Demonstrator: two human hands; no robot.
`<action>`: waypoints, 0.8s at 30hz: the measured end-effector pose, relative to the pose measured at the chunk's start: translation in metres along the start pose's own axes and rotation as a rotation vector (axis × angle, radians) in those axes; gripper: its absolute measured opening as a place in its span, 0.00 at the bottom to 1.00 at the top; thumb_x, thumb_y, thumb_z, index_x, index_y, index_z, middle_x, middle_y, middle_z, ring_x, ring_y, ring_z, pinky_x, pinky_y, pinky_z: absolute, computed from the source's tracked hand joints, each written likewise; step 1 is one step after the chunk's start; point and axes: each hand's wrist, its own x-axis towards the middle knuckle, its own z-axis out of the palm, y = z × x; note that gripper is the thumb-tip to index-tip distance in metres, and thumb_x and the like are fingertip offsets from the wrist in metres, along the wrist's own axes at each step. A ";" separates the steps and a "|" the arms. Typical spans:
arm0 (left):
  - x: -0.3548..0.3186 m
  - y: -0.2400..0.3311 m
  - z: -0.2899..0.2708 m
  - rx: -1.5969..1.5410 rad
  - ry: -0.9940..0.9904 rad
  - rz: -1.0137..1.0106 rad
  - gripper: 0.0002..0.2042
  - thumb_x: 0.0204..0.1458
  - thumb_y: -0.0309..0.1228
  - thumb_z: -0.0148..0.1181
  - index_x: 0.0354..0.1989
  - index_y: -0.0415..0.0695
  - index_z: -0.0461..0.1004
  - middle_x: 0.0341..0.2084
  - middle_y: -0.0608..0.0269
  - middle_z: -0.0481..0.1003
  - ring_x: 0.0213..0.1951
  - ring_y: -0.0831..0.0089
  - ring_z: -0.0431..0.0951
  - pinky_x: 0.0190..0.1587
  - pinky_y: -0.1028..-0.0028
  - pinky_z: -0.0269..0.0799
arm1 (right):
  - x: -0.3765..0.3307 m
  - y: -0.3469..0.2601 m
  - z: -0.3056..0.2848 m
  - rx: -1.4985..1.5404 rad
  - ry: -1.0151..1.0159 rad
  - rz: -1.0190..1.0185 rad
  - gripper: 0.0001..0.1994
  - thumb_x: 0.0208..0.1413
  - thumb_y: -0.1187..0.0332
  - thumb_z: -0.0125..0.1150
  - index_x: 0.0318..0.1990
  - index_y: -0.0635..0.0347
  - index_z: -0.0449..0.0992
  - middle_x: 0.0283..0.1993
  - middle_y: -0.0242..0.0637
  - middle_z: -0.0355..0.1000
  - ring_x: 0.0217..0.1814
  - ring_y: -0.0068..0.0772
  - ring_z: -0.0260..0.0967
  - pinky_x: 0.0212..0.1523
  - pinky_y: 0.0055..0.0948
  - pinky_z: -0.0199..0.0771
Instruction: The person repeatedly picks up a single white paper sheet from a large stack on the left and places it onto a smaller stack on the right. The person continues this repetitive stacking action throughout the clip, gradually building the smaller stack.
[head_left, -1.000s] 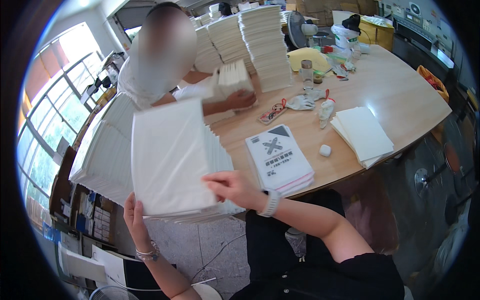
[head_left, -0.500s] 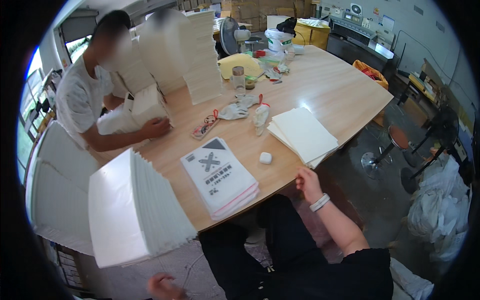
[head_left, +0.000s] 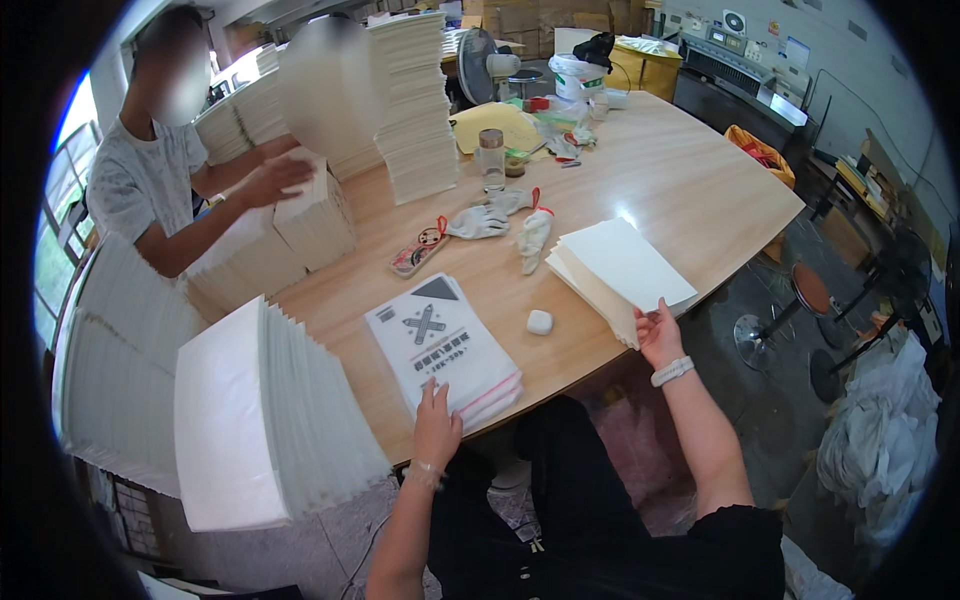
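Since half a second ago the left hand (head_left: 436,428) is brought up from below the table edge and is now laid flat, fingers spread, on the near edge of the printed stack (head_left: 442,347), which lies on the wooden table (head_left: 700,190) directly in front of the person. The right hand (head_left: 660,336) is moved from the bare table edge to the near corner of the blank sheet pile (head_left: 620,272) at the right; its fingers are curled at that corner, apparently pinching the lower sheets, though the grip itself is not resolved. The fanned white block (head_left: 262,415) at the left is no longer handled. Judged from this, work is shifted from the big block to the two smaller stacks.

A small white lump (head_left: 539,322) rests between the two stacks, touching neither; its kind cannot be told.

Hidden or unclear: the right fingertips are concealed under the pile corner. The lower edge of the fanned block overhangs the table and its support is not seen. A co-worker's hand (head_left: 268,178) is pressed on a paper bundle (head_left: 312,220) across the table; a blurred patch covers part of the tall stack (head_left: 415,110) behind.
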 end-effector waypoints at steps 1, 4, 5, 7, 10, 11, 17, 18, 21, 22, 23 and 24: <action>0.005 -0.004 0.012 0.092 -0.082 -0.062 0.09 0.40 0.23 0.49 0.33 0.37 0.68 0.33 0.53 0.69 0.36 0.57 0.68 0.36 0.65 0.66 | 0.012 -0.007 -0.006 -0.024 -0.001 -0.021 0.10 0.52 0.62 0.46 0.35 0.60 0.64 0.27 0.39 0.68 0.16 0.17 0.58 0.14 0.12 0.57; 0.015 -0.014 0.028 0.341 -0.260 -0.045 0.06 0.38 0.23 0.48 0.26 0.39 0.69 0.29 0.55 0.68 0.34 0.59 0.68 0.35 0.65 0.66 | 0.021 -0.022 -0.008 -0.204 -0.057 -0.038 0.06 0.50 0.71 0.44 0.36 0.59 0.60 0.24 0.40 0.67 0.14 0.15 0.53 0.11 0.12 0.51; 0.018 -0.019 0.032 0.418 -0.314 -0.002 0.05 0.37 0.23 0.48 0.24 0.39 0.69 0.27 0.56 0.68 0.32 0.59 0.69 0.34 0.65 0.67 | 0.010 -0.021 -0.001 -0.295 -0.054 -0.152 0.06 0.50 0.72 0.43 0.37 0.59 0.59 0.24 0.40 0.66 0.13 0.15 0.52 0.10 0.13 0.50; 0.023 -0.032 0.040 0.483 -0.274 -0.001 0.03 0.37 0.24 0.48 0.23 0.40 0.68 0.25 0.57 0.67 0.31 0.62 0.69 0.33 0.66 0.67 | -0.036 -0.013 0.022 -0.480 -0.065 -0.351 0.06 0.50 0.74 0.41 0.37 0.58 0.57 0.23 0.40 0.65 0.10 0.15 0.49 0.08 0.13 0.47; 0.032 -0.044 0.039 0.370 -0.255 -0.102 0.03 0.37 0.23 0.47 0.22 0.41 0.67 0.24 0.55 0.67 0.30 0.60 0.68 0.33 0.65 0.67 | -0.094 0.004 0.011 -0.709 -0.218 -0.363 0.15 0.51 0.71 0.39 0.47 0.61 0.55 0.23 0.39 0.66 0.09 0.15 0.52 0.07 0.12 0.47; 0.036 -0.041 0.032 0.324 -0.272 -0.141 0.03 0.38 0.23 0.47 0.23 0.40 0.67 0.25 0.54 0.68 0.31 0.60 0.69 0.33 0.65 0.67 | -0.116 0.008 0.007 -0.733 -0.262 -0.295 0.15 0.50 0.70 0.41 0.47 0.61 0.55 0.25 0.39 0.67 0.11 0.16 0.56 0.07 0.11 0.50; 0.024 -0.068 0.027 0.103 -0.187 -0.094 0.07 0.39 0.24 0.46 0.28 0.40 0.69 0.27 0.53 0.70 0.34 0.59 0.69 0.37 0.66 0.66 | -0.184 0.053 -0.032 -0.467 -0.420 0.459 0.14 0.49 0.73 0.46 0.46 0.60 0.58 0.27 0.40 0.67 0.17 0.20 0.64 0.10 0.08 0.55; 0.021 -0.067 0.027 0.059 -0.134 -0.050 0.08 0.39 0.24 0.46 0.29 0.40 0.69 0.27 0.53 0.70 0.35 0.59 0.69 0.37 0.66 0.66 | -0.191 0.060 -0.030 -0.476 -0.377 0.495 0.14 0.50 0.73 0.45 0.45 0.60 0.58 0.27 0.41 0.66 0.16 0.20 0.63 0.10 0.09 0.55; 0.007 -0.061 0.021 0.238 0.143 0.073 0.09 0.41 0.26 0.47 0.31 0.39 0.69 0.27 0.53 0.70 0.37 0.60 0.68 0.38 0.68 0.66 | -0.191 0.078 -0.036 -0.375 -0.358 0.500 0.12 0.51 0.74 0.43 0.44 0.59 0.58 0.26 0.42 0.66 0.15 0.18 0.59 0.12 0.10 0.54; 0.002 -0.055 0.019 0.187 0.126 -0.095 0.08 0.41 0.26 0.47 0.31 0.38 0.69 0.27 0.52 0.70 0.36 0.59 0.69 0.37 0.67 0.66 | -0.192 0.084 -0.037 -0.348 -0.312 0.486 0.12 0.51 0.74 0.42 0.44 0.59 0.58 0.26 0.42 0.66 0.15 0.18 0.58 0.12 0.10 0.55; -0.001 -0.049 0.013 0.140 0.116 -0.259 0.08 0.42 0.27 0.48 0.30 0.38 0.69 0.27 0.52 0.70 0.35 0.58 0.69 0.37 0.67 0.66 | -0.192 0.092 -0.035 -0.318 -0.277 0.471 0.11 0.51 0.74 0.42 0.44 0.59 0.58 0.26 0.42 0.66 0.15 0.18 0.57 0.13 0.10 0.55; 0.001 -0.042 0.007 0.086 0.106 -0.421 0.08 0.43 0.28 0.48 0.30 0.37 0.69 0.27 0.52 0.70 0.34 0.57 0.70 0.36 0.66 0.66 | -0.193 0.098 -0.032 -0.289 -0.241 0.454 0.11 0.51 0.74 0.42 0.43 0.59 0.58 0.26 0.42 0.65 0.15 0.18 0.56 0.13 0.11 0.55</action>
